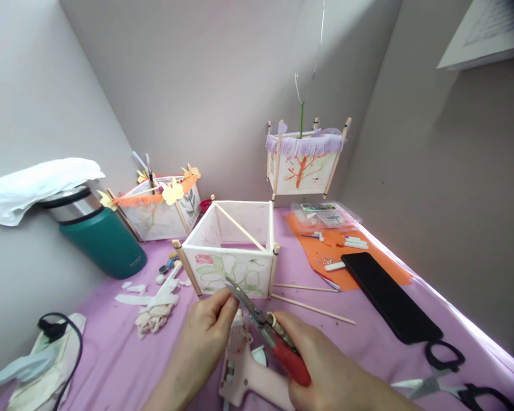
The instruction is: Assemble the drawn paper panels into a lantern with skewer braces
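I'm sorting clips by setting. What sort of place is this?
Probably a home craft corner: a table under a purple cloth, handmade paper lanterns, a pink glue gun, and red-handled cutters in the right hand.

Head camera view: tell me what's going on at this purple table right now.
A person sits at a craft table. The right hand grips red-handled cutters, blades open, pointing at the front of a white paper lantern box with drawn flowers. The left hand pinches something small at the blade tips; what it is cannot be made out. A pink glue gun lies under the hands. Two decorated lanterns, a green flask, a black phone and scissors sit around.
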`<state>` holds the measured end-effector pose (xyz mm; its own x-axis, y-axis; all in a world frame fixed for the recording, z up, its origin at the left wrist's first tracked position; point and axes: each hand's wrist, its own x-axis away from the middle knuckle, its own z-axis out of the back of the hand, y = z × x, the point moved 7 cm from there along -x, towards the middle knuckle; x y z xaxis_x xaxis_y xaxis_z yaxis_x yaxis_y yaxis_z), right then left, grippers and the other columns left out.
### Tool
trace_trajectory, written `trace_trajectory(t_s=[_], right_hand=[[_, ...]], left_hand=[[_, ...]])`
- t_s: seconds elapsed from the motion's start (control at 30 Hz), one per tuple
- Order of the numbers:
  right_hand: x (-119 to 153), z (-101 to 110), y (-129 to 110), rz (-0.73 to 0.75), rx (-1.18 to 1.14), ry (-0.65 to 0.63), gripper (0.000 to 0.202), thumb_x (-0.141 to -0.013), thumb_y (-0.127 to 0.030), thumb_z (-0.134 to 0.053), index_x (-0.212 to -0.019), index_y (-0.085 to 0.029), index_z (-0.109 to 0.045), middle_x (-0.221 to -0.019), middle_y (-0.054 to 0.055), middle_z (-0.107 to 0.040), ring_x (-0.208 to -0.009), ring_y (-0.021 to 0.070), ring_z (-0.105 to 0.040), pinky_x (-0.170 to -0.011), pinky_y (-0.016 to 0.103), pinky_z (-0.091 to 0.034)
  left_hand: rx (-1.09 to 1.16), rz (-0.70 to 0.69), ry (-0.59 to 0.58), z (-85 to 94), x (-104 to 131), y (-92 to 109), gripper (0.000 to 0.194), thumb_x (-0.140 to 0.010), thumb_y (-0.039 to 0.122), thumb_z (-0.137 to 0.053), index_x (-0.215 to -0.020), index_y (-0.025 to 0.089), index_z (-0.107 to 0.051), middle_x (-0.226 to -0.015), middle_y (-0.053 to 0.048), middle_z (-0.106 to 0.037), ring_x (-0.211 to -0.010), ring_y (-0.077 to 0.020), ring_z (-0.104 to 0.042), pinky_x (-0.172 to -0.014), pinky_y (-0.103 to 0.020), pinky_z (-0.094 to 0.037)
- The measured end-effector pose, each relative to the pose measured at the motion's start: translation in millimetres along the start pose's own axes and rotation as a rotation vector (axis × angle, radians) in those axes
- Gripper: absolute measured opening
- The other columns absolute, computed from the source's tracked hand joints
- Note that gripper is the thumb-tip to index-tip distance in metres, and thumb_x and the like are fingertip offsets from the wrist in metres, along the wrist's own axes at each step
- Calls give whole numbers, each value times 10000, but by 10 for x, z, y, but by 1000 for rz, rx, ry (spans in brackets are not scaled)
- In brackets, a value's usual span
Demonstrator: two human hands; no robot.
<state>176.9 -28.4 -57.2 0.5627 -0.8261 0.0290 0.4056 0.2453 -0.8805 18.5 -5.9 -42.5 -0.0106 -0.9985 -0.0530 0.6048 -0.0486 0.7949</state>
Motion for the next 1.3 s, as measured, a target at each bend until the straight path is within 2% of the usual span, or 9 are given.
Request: trace_trajectory(t_s=[0.2,0.3,0.43,0.53,0.63,0.73,0.93,1.13,1.3], right_hand=[[11,-22,35,7,16,4,369,-572,-44,-505,-904,-205,-515,-837,-12,-594,-713,146,-525,-616,235,-386],[10,-6,14,22,25,10,359,-582,-53,-502,-905,-209,-508,-839,-17,-588,-710,140,-520,-625,235,-390],[20,29,-35,29,33,14,335,-604,-93,-541,-920,-206,-530,-876,6,-600,-731,158,-529,-655,257,-401],[34,47,-74,27,25,3,356,-618,-115,-560,-960,-213,-551,-907,24,-610,-771,180,-545,-697,281,-415],[47,64,-108,23,18,-1,423,-617,-128,-570,-1029,-224,-559,-953,37,-619,-838,207,-555,-754,309,-423],[57,71,-135,13,11,-9,491,-616,-131,-571,-1097,-225,-551,-1010,48,-619,-889,224,-560,-794,330,-427],[66,65,-177,17,-4,-19,548,-629,-132,-573,-1168,-216,-521,-1093,70,-603,-976,241,-553,-859,346,-418],[31,15,-93,25,-47,-38,409,-681,-149,-567,-1083,-209,-522,-994,42,-621,-837,187,-579,-737,283,-446],[9,-16,31,13,-31,-14,355,-643,-134,-601,-986,-198,-533,-895,18,-623,-758,167,-556,-662,258,-422]], left_hand=[[57,-39,-9,-9,-22,27,267,-879,369,-405,-799,184,-581,-737,0,-607,-720,-162,-528,-639,-223,-358],[73,-37,-9,-10,-27,-12,279,-882,370,-402,-789,180,-584,-685,6,-568,-645,-143,-481,-576,-216,-328],[135,-30,-44,-18,-25,-47,320,-885,407,-401,-739,169,-555,-609,26,-444,-583,-112,-392,-535,-208,-287],[250,24,-109,-46,-24,-51,363,-861,480,-429,-738,161,-550,-558,53,-318,-518,-88,-286,-475,-202,-219],[399,101,-202,-99,-19,-60,416,-811,561,-476,-723,159,-538,-514,77,-251,-463,-69,-203,-425,-203,-136],[503,159,-279,-138,-13,-110,425,-774,584,-526,-687,168,-501,-482,90,-248,-426,-53,-173,-397,-198,-100],[679,263,-418,-200,19,-248,348,-812,512,-532,-716,180,-487,-429,104,-267,-380,-41,-127,-355,-185,-90],[670,250,-405,-195,9,-254,366,-811,524,-530,-710,174,-486,-423,108,-266,-373,-35,-132,-352,-177,-93],[530,190,-327,-155,-21,-238,416,-813,553,-496,-644,177,-436,-445,93,-301,-389,-40,-190,-372,-181,-118]])
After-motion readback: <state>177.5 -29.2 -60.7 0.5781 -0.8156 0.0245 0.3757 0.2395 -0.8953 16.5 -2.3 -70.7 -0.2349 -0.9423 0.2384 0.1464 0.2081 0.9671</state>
